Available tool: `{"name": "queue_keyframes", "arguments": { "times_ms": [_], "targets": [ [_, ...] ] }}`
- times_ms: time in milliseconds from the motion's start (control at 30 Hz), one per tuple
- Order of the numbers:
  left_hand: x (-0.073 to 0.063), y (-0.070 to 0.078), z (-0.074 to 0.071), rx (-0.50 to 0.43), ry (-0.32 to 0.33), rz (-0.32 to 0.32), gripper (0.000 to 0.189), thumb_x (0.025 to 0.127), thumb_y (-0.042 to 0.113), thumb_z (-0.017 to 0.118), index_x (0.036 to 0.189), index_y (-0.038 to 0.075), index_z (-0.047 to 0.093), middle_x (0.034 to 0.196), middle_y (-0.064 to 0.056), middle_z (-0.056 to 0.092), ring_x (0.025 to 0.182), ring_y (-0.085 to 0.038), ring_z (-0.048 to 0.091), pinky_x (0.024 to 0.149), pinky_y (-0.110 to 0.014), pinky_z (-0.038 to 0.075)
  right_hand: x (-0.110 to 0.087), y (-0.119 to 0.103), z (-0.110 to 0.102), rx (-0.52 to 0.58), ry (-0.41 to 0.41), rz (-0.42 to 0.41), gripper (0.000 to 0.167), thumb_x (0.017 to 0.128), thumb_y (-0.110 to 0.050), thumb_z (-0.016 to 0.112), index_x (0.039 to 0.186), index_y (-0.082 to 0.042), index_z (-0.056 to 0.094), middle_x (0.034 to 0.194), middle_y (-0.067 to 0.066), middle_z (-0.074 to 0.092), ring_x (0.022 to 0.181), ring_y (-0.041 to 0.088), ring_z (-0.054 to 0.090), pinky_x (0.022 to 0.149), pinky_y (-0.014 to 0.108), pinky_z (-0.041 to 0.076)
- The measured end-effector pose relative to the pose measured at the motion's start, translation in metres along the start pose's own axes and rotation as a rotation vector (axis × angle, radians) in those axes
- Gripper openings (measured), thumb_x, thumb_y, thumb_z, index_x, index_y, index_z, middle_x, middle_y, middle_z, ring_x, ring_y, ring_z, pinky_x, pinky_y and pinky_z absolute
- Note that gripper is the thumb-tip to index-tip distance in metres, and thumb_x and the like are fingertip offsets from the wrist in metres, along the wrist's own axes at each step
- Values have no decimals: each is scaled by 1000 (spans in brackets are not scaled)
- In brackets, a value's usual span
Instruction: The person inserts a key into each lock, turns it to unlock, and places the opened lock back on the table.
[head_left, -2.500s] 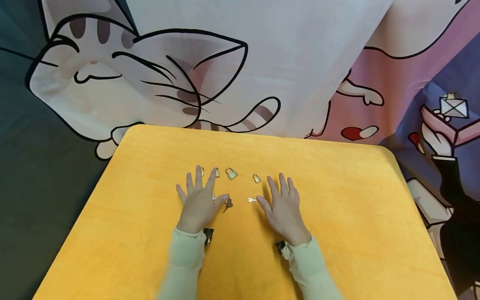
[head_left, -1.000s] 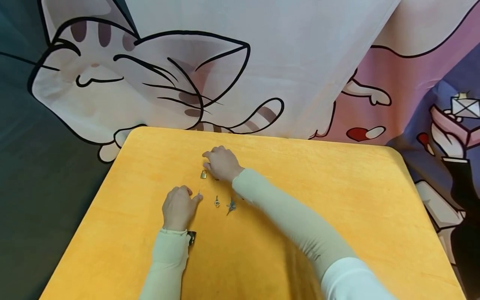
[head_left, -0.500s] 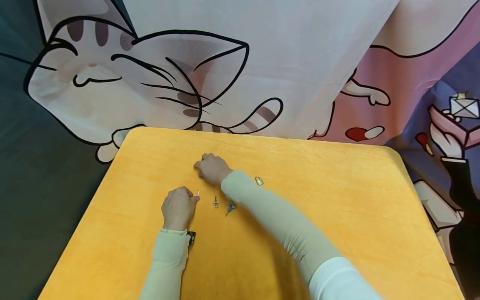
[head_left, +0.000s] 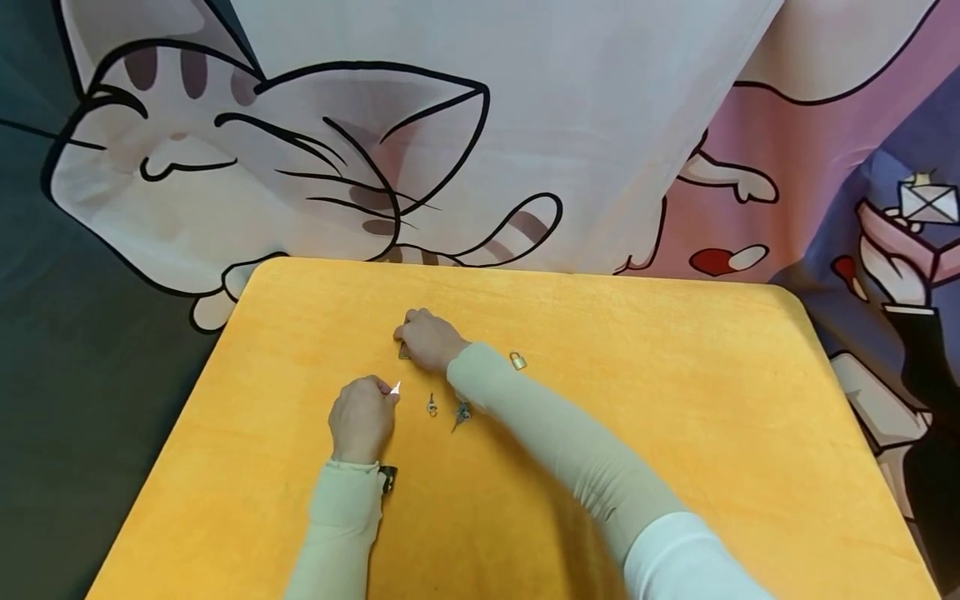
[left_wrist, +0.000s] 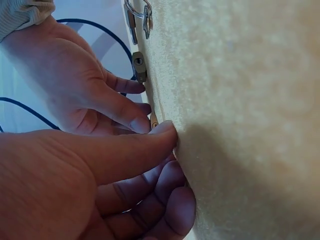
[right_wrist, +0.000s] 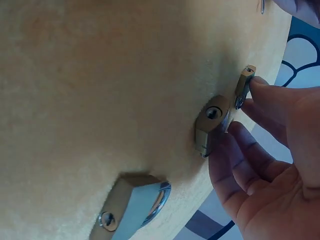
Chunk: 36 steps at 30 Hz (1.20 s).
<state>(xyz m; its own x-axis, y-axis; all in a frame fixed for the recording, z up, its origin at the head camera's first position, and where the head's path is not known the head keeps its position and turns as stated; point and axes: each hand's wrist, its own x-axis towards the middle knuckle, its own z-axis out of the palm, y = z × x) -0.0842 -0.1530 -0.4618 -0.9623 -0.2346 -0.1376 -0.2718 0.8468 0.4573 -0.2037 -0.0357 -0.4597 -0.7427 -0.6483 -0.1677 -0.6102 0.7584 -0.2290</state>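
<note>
My left hand (head_left: 362,421) pinches a small silver key (head_left: 396,388) between thumb and finger, low over the yellow table. Reaching across to the far left, my right hand (head_left: 431,342) holds a small brass padlock (right_wrist: 245,82) between thumb and forefinger. A mid-sized padlock (right_wrist: 212,120) lies by its other fingers in the right wrist view. Closer to that camera is a bigger padlock (right_wrist: 117,207) with a keyhole in its end. In the head view, the right hand and arm hide some of these locks.
One more padlock (head_left: 518,361) lies right of the right forearm. A key on a ring (head_left: 432,406) and a bunch of keys (head_left: 462,413) lie between the arms. Behind the yellow table (head_left: 712,400) hangs a cartoon-cat cloth (head_left: 585,142).
Both hands were spread above the locks and keys. The right has crossed leftward to the leftmost padlock; the left has moved left and taken a key, which now tilts up a little.
</note>
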Motion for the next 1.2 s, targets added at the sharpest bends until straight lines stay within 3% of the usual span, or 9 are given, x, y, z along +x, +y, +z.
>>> {"name": "queue_keyframes", "arguments": {
  "times_ms": [467, 900, 1200],
  "targets": [
    [-4, -2, 3, -26, 19, -25, 18, 93, 21, 72, 85, 5, 73, 80, -8, 70, 66, -25, 64, 59, -44, 52, -3, 4, 1, 56, 14, -24, 21, 102, -26, 61, 117, -14, 70, 111, 3, 59, 100, 18, 54, 86, 26, 47],
    [-5, -8, 2, -88, 55, 23, 16, 90, 20, 75, 80, 7, 72, 74, -3, 69, 59, -20, 61, 54, -38, 49, -8, -2, 4, 187, 33, -54, 13, 100, -22, 64, 111, -15, 63, 100, -3, 65, 91, 13, 59, 83, 26, 46],
    [-5, -10, -2, -227, 187, 80, 12, 83, 12, 76, 72, 7, 75, 65, -3, 69, 58, -22, 62, 58, -38, 51, -18, 6, -3, 410, 130, -46, 12, 99, -18, 66, 110, -14, 70, 97, -5, 68, 86, 9, 60, 80, 22, 47]
  ]
}}
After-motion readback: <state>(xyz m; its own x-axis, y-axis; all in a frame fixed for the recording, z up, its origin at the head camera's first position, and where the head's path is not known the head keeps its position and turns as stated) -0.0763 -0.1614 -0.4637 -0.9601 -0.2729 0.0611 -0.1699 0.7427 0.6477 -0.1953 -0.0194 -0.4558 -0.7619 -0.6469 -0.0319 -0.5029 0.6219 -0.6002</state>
